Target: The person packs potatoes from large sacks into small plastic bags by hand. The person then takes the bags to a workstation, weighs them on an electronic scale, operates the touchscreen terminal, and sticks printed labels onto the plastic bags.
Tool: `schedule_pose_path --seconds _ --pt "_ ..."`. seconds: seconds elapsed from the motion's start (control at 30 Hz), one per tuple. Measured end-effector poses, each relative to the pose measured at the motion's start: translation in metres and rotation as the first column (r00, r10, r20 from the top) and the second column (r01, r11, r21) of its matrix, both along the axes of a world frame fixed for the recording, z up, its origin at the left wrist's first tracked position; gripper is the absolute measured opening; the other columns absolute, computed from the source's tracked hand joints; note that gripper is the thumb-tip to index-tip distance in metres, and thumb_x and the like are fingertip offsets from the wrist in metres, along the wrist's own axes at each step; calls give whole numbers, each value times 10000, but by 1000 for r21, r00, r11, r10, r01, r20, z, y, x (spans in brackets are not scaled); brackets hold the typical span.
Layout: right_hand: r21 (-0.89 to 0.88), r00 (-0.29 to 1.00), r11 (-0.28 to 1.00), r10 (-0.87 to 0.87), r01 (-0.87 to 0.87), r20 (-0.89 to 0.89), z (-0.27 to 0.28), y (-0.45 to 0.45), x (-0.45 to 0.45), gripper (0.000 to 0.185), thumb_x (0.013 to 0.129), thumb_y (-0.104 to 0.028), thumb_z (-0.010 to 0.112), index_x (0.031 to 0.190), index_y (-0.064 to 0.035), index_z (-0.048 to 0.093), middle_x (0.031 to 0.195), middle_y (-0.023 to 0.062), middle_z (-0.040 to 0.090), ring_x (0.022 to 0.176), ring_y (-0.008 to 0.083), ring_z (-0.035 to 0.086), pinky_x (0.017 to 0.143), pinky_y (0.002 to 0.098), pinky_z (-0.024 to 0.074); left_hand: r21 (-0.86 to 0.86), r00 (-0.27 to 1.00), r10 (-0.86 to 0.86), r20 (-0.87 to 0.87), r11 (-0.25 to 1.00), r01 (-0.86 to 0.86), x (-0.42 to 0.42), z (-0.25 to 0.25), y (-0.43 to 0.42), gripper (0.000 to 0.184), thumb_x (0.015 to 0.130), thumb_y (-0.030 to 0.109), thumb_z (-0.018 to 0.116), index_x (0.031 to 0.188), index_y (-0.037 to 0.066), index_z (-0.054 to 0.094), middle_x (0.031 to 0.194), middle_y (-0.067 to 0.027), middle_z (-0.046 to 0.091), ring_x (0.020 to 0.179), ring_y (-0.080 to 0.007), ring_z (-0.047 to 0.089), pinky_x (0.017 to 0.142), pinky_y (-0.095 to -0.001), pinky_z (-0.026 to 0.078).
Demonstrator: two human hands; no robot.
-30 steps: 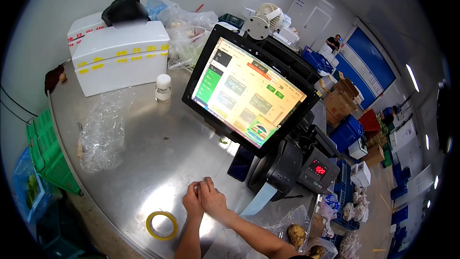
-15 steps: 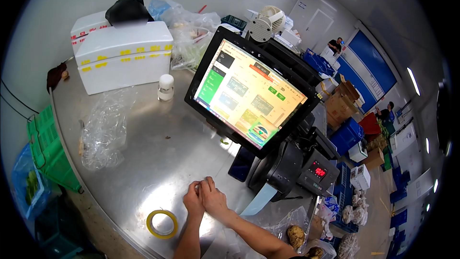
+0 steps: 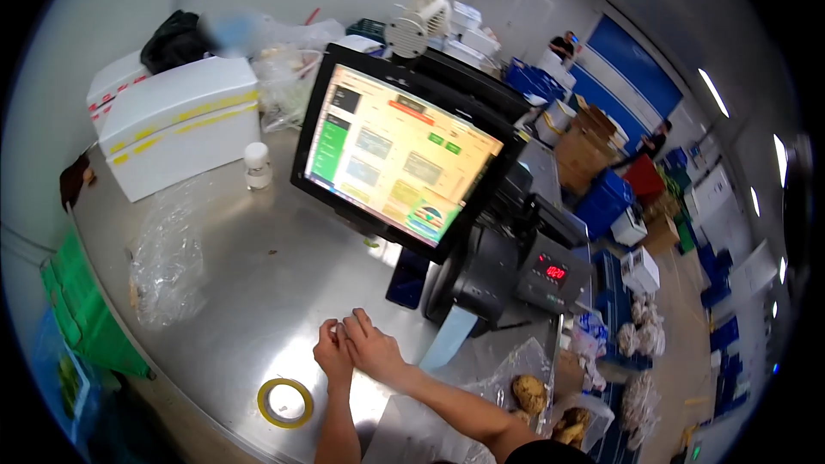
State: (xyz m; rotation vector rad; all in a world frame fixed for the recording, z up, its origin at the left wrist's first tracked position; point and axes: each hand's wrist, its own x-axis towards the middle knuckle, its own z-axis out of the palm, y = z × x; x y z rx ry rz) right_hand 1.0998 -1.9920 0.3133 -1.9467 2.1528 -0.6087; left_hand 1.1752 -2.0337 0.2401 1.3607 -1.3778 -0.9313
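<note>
Above the steel table, my left hand (image 3: 333,352) and my right hand (image 3: 374,349) meet at the fingertips. The fingers of both are curled inward, and whatever is between them, if anything, is too small or hidden to make out. A roll of yellow tape (image 3: 284,403) lies flat to the left of my left forearm. Beyond my right hand, a pale blue paper strip (image 3: 449,338) hangs from a black printer (image 3: 484,285). A dark phone (image 3: 408,278) lies just past my fingers, below the lit touchscreen (image 3: 397,155).
Crumpled clear plastic (image 3: 170,271) and a small white-capped bottle (image 3: 257,167) are on the table's left, before a white foam box (image 3: 182,125). A scale display (image 3: 550,271) glows red at right. Bagged potatoes (image 3: 529,393) sit by my right forearm. Two people stand far back.
The camera view has turned, so the table's contents appear farther left. My hands stay together, with the right fingers slightly more raised and spread from the left.
</note>
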Motion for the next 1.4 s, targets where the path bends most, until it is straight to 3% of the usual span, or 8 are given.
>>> schedule_pose_path --seconds 0.33,0.6,0.73,0.8,0.9,1.07,1.2,1.4 --pt "-186 841 866 -497 465 -214 79 229 -139 566 760 -138 636 1269 -30 414 1294 228 445 1166 377 462 938 423 414 -135 990 -12 142 990 31 -2 -13 -4 271 895 207 529 949 -50 591 715 -151 603 613 -255 540 614 -353 453" --pt "-250 21 103 -951 963 -310 105 575 -221 790 653 -220 751 1289 7 342 1331 245 362 1153 405 433 910 467 402 121 920 -357 -162 918 377 -39 42 67 258 905 280 547 941 27 590 579 3 466 473 -71 411 410 -215 323" --pt "-52 45 68 -932 996 -360 62 625 -228 899 615 -268 790 1326 -16 300 1388 225 297 1245 377 349 954 498 356 298 290 -878 -382 180 938 -90 138 263 290 892 297 563 985 25 605 605 21 474 514 -49 435 442 -197 363" --pt "-60 65 93 -928 994 -366 37 634 -246 935 608 -270 800 1346 -22 282 1393 217 303 1246 370 354 968 502 342 345 -122 -752 -648 -433 832 -113 140 347 338 896 321 559 1031 14 598 690 -7 546 586 -87 517 536 -232 440" --pt "-227 122 216 -922 950 -368 -25 653 -300 839 607 -201 779 1304 -14 349 1347 221 361 1200 379 396 953 477 365 412 -120 -505 -855 -801 435 -157 116 458 607 858 560 506 1131 19 549 893 -66 615 765 -127 588 672 -249 486" --pt "-300 551 522 -834 798 16 -57 661 -346 218 648 -41 546 851 13 604 922 185 611 866 363 553 753 419 440 640 253 -596 -762 -753 151 -235 15 588 1153 555 910 413 1159 -72 453 985 -179 606 788 -269 610 626 -380 435" --pt "-172 715 698 -645 695 272 -25 648 -325 143 785 -134 567 794 5 602 595 117 566 511 266 496 519 338 404 698 370 -593 -715 -633 335 -249 -14 625 339 795 394 572 797 55 560 718 -88 596 657 -221 592 594 -380 425" --pt "256 -224 246 -150 935 963 4 748 -349 317 868 -188 545 590 -145 399 449 -37 285 368 110 261 410 257 277 507 451 -231 -862 -382 773 -276 52 565 172 859 159 539 770 14 566 650 -66 570 570 -176 577 587 -315 482"
